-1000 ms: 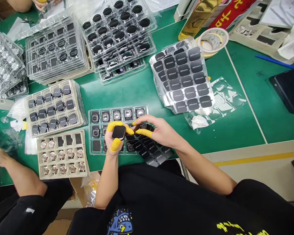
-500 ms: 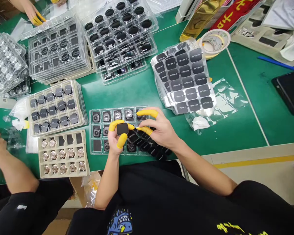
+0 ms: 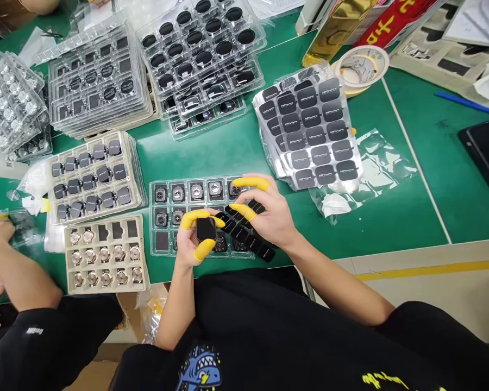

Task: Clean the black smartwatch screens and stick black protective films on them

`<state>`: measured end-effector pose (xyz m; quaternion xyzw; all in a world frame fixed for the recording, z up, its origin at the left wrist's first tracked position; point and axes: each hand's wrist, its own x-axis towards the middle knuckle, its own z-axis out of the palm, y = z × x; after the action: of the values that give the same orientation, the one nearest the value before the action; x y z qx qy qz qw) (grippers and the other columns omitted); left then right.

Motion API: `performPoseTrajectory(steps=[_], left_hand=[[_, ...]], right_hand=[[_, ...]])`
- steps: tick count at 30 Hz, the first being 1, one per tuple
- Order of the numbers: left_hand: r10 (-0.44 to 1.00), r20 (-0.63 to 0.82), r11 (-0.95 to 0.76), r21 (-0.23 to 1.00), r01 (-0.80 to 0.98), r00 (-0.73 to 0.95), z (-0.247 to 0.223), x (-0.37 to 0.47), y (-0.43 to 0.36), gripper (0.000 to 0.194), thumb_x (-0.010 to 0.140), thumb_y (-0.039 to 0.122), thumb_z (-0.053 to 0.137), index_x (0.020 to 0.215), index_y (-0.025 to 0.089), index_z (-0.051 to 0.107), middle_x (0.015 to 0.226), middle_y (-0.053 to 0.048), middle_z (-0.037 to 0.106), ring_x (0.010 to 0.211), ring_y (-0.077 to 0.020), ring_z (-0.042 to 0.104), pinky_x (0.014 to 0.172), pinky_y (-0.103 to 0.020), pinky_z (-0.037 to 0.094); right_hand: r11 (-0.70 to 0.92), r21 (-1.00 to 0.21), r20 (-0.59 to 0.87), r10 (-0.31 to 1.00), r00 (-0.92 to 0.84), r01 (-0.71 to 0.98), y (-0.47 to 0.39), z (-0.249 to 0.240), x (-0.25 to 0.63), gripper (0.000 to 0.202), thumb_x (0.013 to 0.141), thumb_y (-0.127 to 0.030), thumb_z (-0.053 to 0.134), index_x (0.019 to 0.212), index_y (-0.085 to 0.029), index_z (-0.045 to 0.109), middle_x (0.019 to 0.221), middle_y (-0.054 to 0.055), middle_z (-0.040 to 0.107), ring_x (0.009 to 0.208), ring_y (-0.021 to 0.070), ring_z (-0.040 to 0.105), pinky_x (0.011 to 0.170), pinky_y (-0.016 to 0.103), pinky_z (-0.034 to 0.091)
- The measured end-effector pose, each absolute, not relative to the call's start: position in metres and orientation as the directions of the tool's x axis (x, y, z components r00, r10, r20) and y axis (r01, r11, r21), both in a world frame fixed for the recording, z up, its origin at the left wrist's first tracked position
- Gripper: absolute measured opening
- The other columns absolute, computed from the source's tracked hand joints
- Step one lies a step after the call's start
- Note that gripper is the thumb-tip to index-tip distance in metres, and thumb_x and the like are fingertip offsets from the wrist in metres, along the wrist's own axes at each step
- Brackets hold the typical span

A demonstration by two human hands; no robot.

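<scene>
My left hand (image 3: pixel 193 236), with yellow finger cots, pinches a small black square watch body (image 3: pixel 206 229) above a clear tray (image 3: pixel 162 241) of watch bodies. My right hand (image 3: pixel 264 214), also in yellow cots, hovers just right of it with fingers spread, resting over a sheet of black square stickers (image 3: pixel 244 231) that lies across the tray's right part. Its index finger points toward the held piece; whether it holds a sticker I cannot tell.
Stacks of clear trays with round black parts (image 3: pixel 204 49) and square parts (image 3: pixel 98 76) stand at the back. A stack of sticker sheets (image 3: pixel 309 130) lies right, a tape roll (image 3: pixel 362 65) behind. A beige tray (image 3: pixel 106 255) sits left. Another person's arm (image 3: pixel 20 282) works at far left.
My left hand has lowered slightly with the watch body. My right hand lifted off the sticker sheet and moved a little up and right. The neighbour's hand shifted at the left.
</scene>
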<state>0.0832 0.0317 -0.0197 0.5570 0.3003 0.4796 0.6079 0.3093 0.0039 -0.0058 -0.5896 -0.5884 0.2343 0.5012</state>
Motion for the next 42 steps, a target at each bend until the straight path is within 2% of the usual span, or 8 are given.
performPoseTrajectory(steps=[4, 10, 15, 19, 25, 31, 35, 42], left_hand=[[0.913, 0.169, -0.082, 0.967, -0.241, 0.372, -0.026, 0.087, 0.034, 0.058, 0.085, 0.060, 0.098, 0.124, 0.022, 0.075, 0.111, -0.011, 0.087, 0.091, -0.0264, 0.087, 0.088, -0.040, 0.067], [0.949, 0.094, 0.018, 0.937, -0.348, 0.302, -0.034, 0.091, 0.036, 0.057, 0.088, 0.064, 0.094, 0.118, 0.021, 0.074, 0.097, -0.009, 0.086, 0.080, -0.0245, 0.084, 0.090, -0.044, 0.067], [0.962, 0.059, 0.035, 0.943, -0.332, 0.267, -0.036, 0.090, 0.035, 0.060, 0.085, 0.068, 0.094, 0.116, 0.021, 0.072, 0.094, -0.009, 0.087, 0.085, -0.0269, 0.086, 0.090, -0.045, 0.069], [0.954, 0.106, -0.009, 0.945, -0.327, 0.279, -0.035, 0.088, 0.037, 0.060, 0.086, 0.066, 0.096, 0.121, 0.023, 0.071, 0.101, -0.009, 0.089, 0.095, -0.0274, 0.088, 0.092, -0.043, 0.071], [0.882, 0.241, -0.120, 0.946, -0.302, 0.405, -0.035, 0.088, 0.040, 0.063, 0.088, 0.057, 0.098, 0.134, 0.027, 0.067, 0.121, -0.010, 0.089, 0.112, -0.0287, 0.089, 0.105, -0.044, 0.070], [0.837, 0.308, -0.195, 0.940, -0.280, 0.452, -0.036, 0.088, 0.034, 0.067, 0.092, 0.059, 0.094, 0.146, 0.031, 0.064, 0.124, -0.008, 0.085, 0.114, -0.0283, 0.088, 0.100, -0.042, 0.072], [0.844, 0.322, -0.237, 0.941, -0.241, 0.429, -0.039, 0.083, 0.028, 0.078, 0.087, 0.062, 0.096, 0.153, 0.033, 0.065, 0.130, -0.007, 0.082, 0.117, -0.0256, 0.086, 0.100, -0.036, 0.070], [0.842, 0.323, -0.270, 0.946, -0.181, 0.432, -0.043, 0.079, 0.025, 0.085, 0.084, 0.075, 0.091, 0.154, 0.034, 0.065, 0.132, -0.007, 0.079, 0.116, -0.0256, 0.082, 0.100, -0.038, 0.068]], right_hand=[[0.201, -0.874, 0.291, 0.945, 0.147, 0.443, 0.005, -0.004, 0.308, 0.012, 0.104, -0.028, 0.078, 0.093, -0.032, 0.077, 0.134, 0.007, 0.084, 0.145, 0.0383, 0.066, 0.124, 0.072, 0.053], [0.344, -0.814, 0.402, 0.915, 0.026, 0.468, -0.002, -0.016, 0.319, 0.012, 0.102, -0.029, 0.083, 0.093, -0.036, 0.085, 0.146, 0.006, 0.078, 0.153, 0.0393, 0.059, 0.125, 0.072, 0.052], [0.404, -0.763, 0.450, 0.892, -0.033, 0.505, -0.012, -0.022, 0.324, 0.006, 0.095, -0.035, 0.093, 0.091, -0.039, 0.090, 0.153, 0.004, 0.074, 0.156, 0.0399, 0.055, 0.127, 0.070, 0.052], [0.420, -0.812, 0.485, 0.872, 0.069, 0.406, -0.021, -0.004, 0.327, 0.005, 0.096, -0.037, 0.091, 0.094, -0.041, 0.089, 0.152, 0.001, 0.074, 0.159, 0.0400, 0.054, 0.131, 0.071, 0.048], [0.151, -0.981, 0.185, 0.923, 0.337, 0.124, -0.022, 0.049, 0.328, 0.017, 0.098, -0.052, 0.089, 0.093, -0.036, 0.084, 0.140, 0.007, 0.079, 0.151, 0.0424, 0.064, 0.127, 0.071, 0.053], [-0.009, -0.993, -0.019, 0.996, 0.085, -0.117, -0.007, 0.074, 0.311, 0.031, 0.095, -0.063, 0.090, 0.093, -0.033, 0.084, 0.108, 0.008, 0.083, 0.142, 0.0399, 0.071, 0.118, 0.062, 0.059], [-0.142, -0.985, -0.138, 0.989, -0.045, -0.097, 0.001, 0.079, 0.301, 0.042, 0.090, -0.071, 0.092, 0.089, -0.030, 0.084, 0.119, 0.009, 0.084, 0.137, 0.0386, 0.073, 0.113, 0.058, 0.060], [-0.234, -0.968, -0.228, 0.971, -0.079, -0.086, 0.002, 0.075, 0.294, 0.042, 0.088, -0.071, 0.094, 0.089, -0.030, 0.085, 0.118, 0.010, 0.082, 0.126, 0.0356, 0.074, 0.106, 0.054, 0.062]])
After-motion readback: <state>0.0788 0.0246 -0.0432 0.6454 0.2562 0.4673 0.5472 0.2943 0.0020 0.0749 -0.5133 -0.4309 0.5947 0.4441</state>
